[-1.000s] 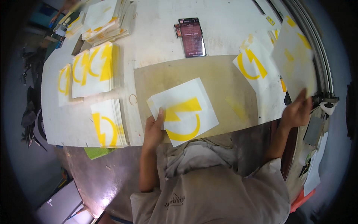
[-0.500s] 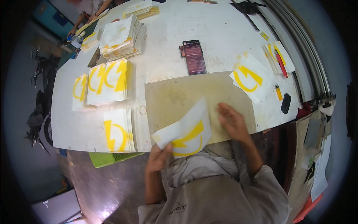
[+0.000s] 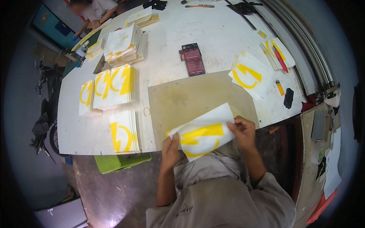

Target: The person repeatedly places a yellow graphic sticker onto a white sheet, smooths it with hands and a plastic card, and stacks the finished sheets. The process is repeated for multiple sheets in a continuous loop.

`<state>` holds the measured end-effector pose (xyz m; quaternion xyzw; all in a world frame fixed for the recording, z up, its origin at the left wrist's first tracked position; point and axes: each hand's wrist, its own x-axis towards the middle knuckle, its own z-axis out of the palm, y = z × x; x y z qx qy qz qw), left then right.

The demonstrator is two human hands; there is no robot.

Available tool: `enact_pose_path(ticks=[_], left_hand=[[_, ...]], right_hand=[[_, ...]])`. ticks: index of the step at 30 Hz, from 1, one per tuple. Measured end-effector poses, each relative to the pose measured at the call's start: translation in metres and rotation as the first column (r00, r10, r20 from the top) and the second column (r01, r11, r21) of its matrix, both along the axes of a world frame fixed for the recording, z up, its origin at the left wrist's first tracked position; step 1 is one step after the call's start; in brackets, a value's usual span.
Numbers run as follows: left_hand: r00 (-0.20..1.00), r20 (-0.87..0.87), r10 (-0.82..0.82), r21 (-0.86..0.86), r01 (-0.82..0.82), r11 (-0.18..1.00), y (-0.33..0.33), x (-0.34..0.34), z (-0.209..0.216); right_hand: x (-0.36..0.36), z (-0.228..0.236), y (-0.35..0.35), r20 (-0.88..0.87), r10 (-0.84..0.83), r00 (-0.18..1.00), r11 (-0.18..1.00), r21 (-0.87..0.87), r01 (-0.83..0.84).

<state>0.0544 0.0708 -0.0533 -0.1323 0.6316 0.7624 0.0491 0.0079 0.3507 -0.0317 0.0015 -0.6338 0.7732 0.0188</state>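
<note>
Between my hands is a white sheet (image 3: pixel 203 131) printed with a yellow lightning-bolt and arc shape, held over the near edge of a tan board (image 3: pixel 175 95). My left hand (image 3: pixel 170 149) pinches the sheet's left edge, thumb on top. At the opposite edge, my right hand (image 3: pixel 243 131) grips it between thumb and fingers. Beyond my right hand lie a few loose sheets (image 3: pixel 247 74) with the same yellow print, overlapping the board's far right corner.
Printed stacks (image 3: pixel 123 85) and a pile of white sheets (image 3: pixel 121 41) stand at left. A phone (image 3: pixel 193 60) lies beyond the board. At right are a red cutter (image 3: pixel 280 60), yellow lighter (image 3: pixel 280 87) and black object (image 3: pixel 289 98). Another person (image 3: pixel 97 11) works at the far left.
My right hand has come to the sheet and taken hold of its right edge. The sheet has turned flatter and spread out between both hands. The view has shifted slightly.
</note>
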Motion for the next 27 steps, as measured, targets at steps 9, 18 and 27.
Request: enact_pose_path(ticks=[9, 18, 27], left_hand=[[0.983, -0.061, -0.172, -0.121, 0.164, 0.979, 0.007, -0.012, 0.020], [0.999, -0.034, 0.036, -0.322, -0.045, 0.946, 0.001, -0.026, 0.011], [0.965, -0.073, 0.250, -0.129, -0.258, 0.957, -0.013, -0.057, -0.037]], right_hand=[[-0.015, 0.013, 0.033, 0.128, 0.155, 0.980, 0.981, 0.100, -0.169], [-0.048, -0.004, 0.039, 0.068, 0.466, 0.882, 0.884, -0.083, -0.461], [-0.071, -0.050, 0.002, 0.089, 0.432, 0.897, 0.902, -0.033, -0.431]])
